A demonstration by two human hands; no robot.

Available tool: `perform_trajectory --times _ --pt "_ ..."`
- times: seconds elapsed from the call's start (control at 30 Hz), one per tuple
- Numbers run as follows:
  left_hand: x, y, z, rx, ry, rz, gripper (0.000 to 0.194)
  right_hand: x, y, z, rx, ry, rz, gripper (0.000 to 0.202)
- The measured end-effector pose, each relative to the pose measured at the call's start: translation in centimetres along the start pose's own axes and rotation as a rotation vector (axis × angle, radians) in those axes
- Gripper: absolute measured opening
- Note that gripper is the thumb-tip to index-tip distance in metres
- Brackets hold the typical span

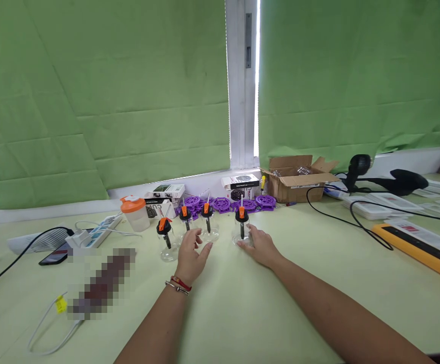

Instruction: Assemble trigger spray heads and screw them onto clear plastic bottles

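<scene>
My right hand (259,245) curls around the lower right side of a clear glass jar (238,237), which stands upright on the table. Its black lid carries an orange piece and a thin rod, and a dark tube hangs inside. Similar jars stand to its left: one at the far left (169,251), another (185,215) partly behind my left hand, and a third (212,232) just right of that hand's fingers. My left hand (192,256) is held with thumb and fingers apart in front of them, with nothing visible in its grasp.
Purple plastic reels (221,205), small printed boxes (240,187) and an open cardboard box (299,189) line the back. An orange-lidded shaker (134,215) and power strip (106,230) stand left. Right are black cables (352,222), an orange-yellow bar (412,250) and flat packages (375,206).
</scene>
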State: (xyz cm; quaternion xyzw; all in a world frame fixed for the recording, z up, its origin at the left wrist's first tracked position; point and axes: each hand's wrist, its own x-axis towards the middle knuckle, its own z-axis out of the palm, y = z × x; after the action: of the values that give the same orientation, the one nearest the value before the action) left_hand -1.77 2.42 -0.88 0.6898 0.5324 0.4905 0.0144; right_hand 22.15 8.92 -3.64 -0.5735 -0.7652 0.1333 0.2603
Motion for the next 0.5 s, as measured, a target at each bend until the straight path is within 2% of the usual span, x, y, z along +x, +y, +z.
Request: perform_trajectory --times 0.17,0.27,0.33,0.4,0.5 --pt "0.6 -0.1 -1.1 0.244 0.307 0.075 0.041 -0.1 -0.4 -0.1 -0.018 -0.017 -0.037 0.072" --pt "1.0 0.4 -2.2 0.364 0.515 0.005 0.060 -0.1 -0.3 0.0 -0.036 -0.025 -0.044 0.072" --pt "1.2 0.4 -2.8 0.401 0.618 -0.101 0.078 -0.1 -0.1 0.2 -0.052 -0.027 -0.048 0.072" --pt "1.4 -0.2 -3.1 0.392 0.658 -0.249 0.095 0.0 0.0 0.3 -0.062 -0.026 -0.053 0.072" --pt "1.6 -2.4 -3.2 0.294 0.637 -0.606 0.109 0.2 0.2 0.6 -0.068 -0.022 -0.047 0.073"
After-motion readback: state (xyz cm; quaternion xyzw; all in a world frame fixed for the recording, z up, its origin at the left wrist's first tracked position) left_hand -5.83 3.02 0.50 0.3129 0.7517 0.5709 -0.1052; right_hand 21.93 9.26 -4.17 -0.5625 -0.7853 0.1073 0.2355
